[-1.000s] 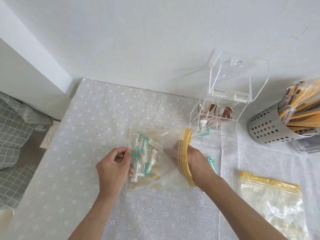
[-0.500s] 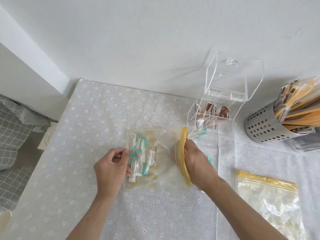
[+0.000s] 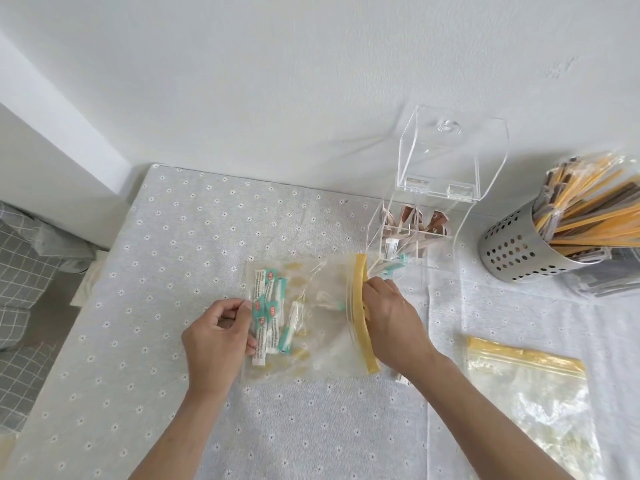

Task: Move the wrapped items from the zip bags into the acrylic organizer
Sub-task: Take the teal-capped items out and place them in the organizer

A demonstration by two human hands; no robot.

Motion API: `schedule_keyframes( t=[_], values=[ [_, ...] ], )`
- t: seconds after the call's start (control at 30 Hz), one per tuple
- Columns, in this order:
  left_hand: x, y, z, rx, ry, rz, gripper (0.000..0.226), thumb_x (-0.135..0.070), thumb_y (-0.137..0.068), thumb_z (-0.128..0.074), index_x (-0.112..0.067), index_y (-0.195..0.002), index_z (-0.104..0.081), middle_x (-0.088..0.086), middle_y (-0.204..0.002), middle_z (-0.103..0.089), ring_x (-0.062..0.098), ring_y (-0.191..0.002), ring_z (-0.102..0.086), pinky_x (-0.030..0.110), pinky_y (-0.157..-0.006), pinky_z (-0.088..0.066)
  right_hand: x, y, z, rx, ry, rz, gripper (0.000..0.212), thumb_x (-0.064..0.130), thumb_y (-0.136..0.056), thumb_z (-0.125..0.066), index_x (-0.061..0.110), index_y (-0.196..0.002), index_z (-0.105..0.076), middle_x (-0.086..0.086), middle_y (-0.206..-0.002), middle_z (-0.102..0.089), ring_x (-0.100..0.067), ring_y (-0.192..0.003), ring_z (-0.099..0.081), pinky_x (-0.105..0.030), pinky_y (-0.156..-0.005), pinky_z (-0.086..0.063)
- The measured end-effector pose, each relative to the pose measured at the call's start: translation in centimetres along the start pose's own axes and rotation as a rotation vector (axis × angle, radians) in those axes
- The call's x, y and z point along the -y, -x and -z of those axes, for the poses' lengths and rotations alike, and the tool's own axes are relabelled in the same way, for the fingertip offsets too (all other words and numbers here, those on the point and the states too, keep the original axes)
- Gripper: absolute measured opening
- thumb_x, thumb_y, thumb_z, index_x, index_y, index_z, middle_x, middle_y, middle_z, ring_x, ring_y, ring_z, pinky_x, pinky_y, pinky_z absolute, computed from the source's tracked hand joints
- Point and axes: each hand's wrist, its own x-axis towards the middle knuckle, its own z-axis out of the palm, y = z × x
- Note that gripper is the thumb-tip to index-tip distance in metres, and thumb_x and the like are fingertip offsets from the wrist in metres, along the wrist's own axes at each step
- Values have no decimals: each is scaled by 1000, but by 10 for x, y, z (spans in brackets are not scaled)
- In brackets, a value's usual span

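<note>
Frame centre: left hand (image 3: 218, 337) pinches clear yellow-zip bag (image 3: 318, 327) closed end; right hand (image 3: 391, 317) fingers inside its mouth, grip unclear.

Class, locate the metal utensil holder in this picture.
In the head view, the metal utensil holder stands at the far right, just right of the acrylic organizer.
</note>
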Motion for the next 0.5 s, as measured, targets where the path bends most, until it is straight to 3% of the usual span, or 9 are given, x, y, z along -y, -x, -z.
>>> schedule_keyframes(
  t=[0.13, 0.27, 0.4, 0.5],
  values=[
    [1, 0, 0, 2, 0, 0, 7, -11, -98, -78, -15, -93, -81, 7, -63, -74, 25, -46, -69, 33, -45, -61, 0, 7, 17, -56, -257, -127, 11, 17, -92, -74, 23, -100, -72, 21, -88, -65, -2, -80, -53, -23, -66, -45],
    [3, 0, 0, 3, 7, 10, 5, -12, -98, -78, -14, -95, -81, 8, -66, -75, 24, -46, -69, 33, -45, -61, 0, 18, 35, -112, -537, -267, 15, 18, -90, -80, 31, -96, -76, 20, -90, -72, -11, -73, -56, -16, -68, -44],
    [3, 0, 0, 4, -7, 5, 5, -12, -98, -78, -14, -96, -81, 8, -67, -76, 23, -46, -70, 35, -45, -62, 3, 33, 60, -217, -684, -345, 12, 20, -91, -81, 31, -93, -76, 27, -72, -63, -8, -61, -50, -14, -60, -40],
    [3, 0, 0, 3, -21, -8, 5, -11, -98, -78, -13, -95, -81, 8, -66, -75, 24, -46, -70, 34, -45, -62, 3, 43, 80, -305, -751, -365, 10, 21, -91, -82, 30, -91, -77, 16, -66, -56, -8, -59, -43, -17, -59, -39]
  ],
)
